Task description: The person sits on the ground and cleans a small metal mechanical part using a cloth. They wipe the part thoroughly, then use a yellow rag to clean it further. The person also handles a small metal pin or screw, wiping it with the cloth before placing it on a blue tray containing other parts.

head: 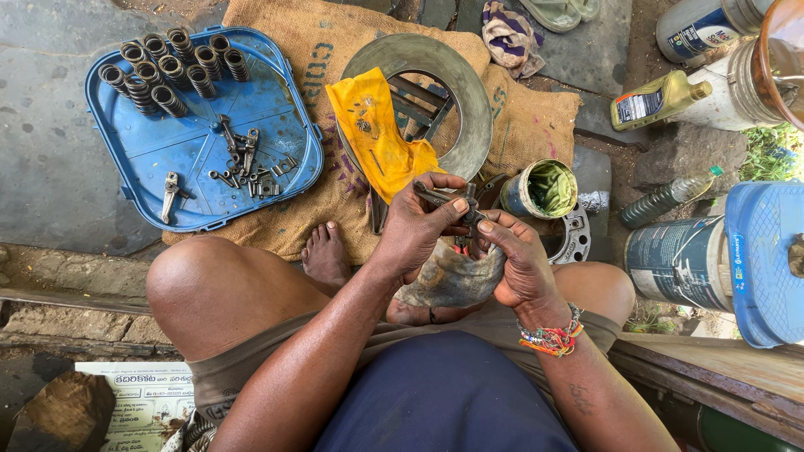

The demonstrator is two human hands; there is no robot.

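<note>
The left hand (414, 226) pinches a small metal part (448, 199) between curled fingers; the right hand (519, 255) closes on its other end and a grey rag (452, 280), at 6 o'clock from the metal ring (469, 92).

Both hands meet at the centre: the left hand (419, 224) pinches a small dark metal part (442, 197), the right hand (521, 255) grips a grey rag (452, 280) beneath it. At ten o'clock a blue tray (151, 155) holds coil springs (167, 71) and small fittings – at two o'clock, a tin of green grease (543, 189) beside a metal ring (465, 84) on burlap
</note>
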